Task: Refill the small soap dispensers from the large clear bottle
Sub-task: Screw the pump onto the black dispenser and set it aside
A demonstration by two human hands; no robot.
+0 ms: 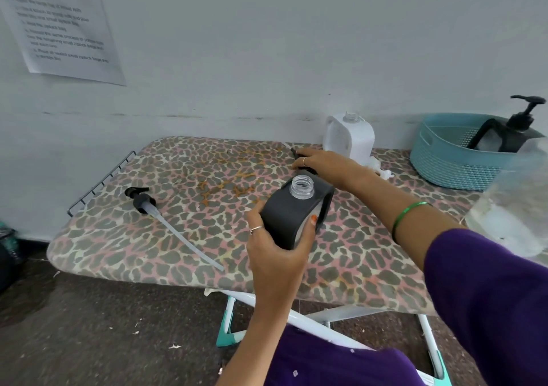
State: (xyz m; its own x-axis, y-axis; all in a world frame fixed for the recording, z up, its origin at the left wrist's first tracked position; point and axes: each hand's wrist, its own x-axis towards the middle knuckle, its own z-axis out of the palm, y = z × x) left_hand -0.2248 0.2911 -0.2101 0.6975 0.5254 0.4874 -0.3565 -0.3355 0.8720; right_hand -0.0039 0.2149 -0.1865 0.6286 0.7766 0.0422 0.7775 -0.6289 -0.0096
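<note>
Roughly mid-task, we'd say. Our left hand grips the dark dispenser, tilted, at the middle of the surface; its clear threaded neck is open, no pump on it. Our right hand reaches past it to something small and dark lying on the cover, fingers curled down on it; we can't tell whether it's gripped or just touched. One pump head with its long tube lies loose, well to the left. The white dispenser stands uncapped at the back by the wall. A third, dark dispenser sits in the teal basket with its pump fitted, likely finished. The large clear bottle is blurred at the right edge. Fill levels are unreadable. Left to do: pour if not poured, refit pumps, move the rest to the basket.
</note>
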